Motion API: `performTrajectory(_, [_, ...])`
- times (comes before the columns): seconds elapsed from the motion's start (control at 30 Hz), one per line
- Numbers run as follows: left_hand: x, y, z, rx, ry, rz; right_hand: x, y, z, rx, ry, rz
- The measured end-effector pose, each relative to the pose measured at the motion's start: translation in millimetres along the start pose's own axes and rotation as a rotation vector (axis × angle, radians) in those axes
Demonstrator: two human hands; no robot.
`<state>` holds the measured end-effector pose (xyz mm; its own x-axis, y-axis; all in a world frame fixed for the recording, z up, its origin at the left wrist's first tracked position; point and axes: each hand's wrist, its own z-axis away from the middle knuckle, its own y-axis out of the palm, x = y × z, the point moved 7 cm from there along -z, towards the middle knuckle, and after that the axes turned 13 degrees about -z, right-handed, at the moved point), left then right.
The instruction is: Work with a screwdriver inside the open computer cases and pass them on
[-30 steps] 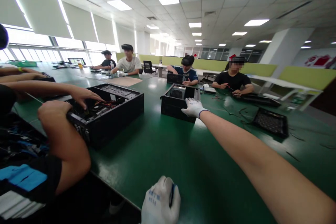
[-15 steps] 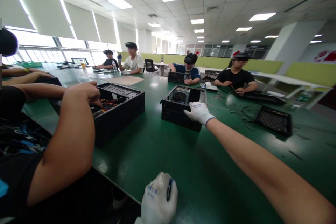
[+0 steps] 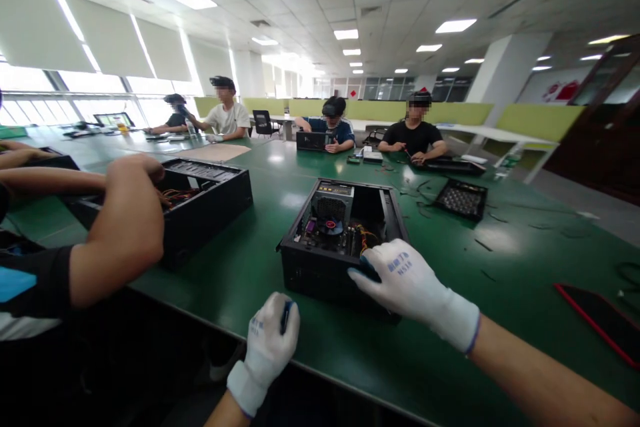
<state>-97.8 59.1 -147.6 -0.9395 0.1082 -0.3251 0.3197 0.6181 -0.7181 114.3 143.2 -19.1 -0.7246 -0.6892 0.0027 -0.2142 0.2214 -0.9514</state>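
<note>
Clasping the near rim of an open computer case [image 3: 345,233] on the green bench [image 3: 450,347], centre of the frame.

Hooking the gloved right hand [image 3: 410,283] over the case's near right edge, fingers [image 3: 365,273] curling over the rim and reaching just inside, above the board and the round fan. Keeping the gloved left hand [image 3: 270,333] closed in a fist around a small dark tool [image 3: 285,315], only a sliver of it showing, at the bench's near edge just left of the case. Sharing the bench with a co-worker's arm [image 3: 120,233] bending into a second open case [image 3: 200,207] at left. Lying well apart: a perforated black panel [image 3: 460,199] at upper right and a red-edged dark panel [image 3: 595,320] at far right.
</note>
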Motion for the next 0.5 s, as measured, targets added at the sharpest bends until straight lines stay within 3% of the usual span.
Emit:
performTrajectory(0.2, [-80,-89.5,-24,-0.064,0.269,0.087,22,-27,72,-0.048,-0.083,-0.141])
performTrajectory(0.27, [-104,-108.9,-37,-0.046,0.344,0.077,29,-35,89,-0.059,-0.108,-0.180])
performTrajectory(0.33, [-122,-112.1,-49,0.057,0.386,0.038,36,-42,104,-0.070,-0.130,-0.214])
performTrajectory(0.5, [-142,-91.9,-51,0.309,0.441,-0.093,45,-53,133,-0.077,-0.147,-0.286])
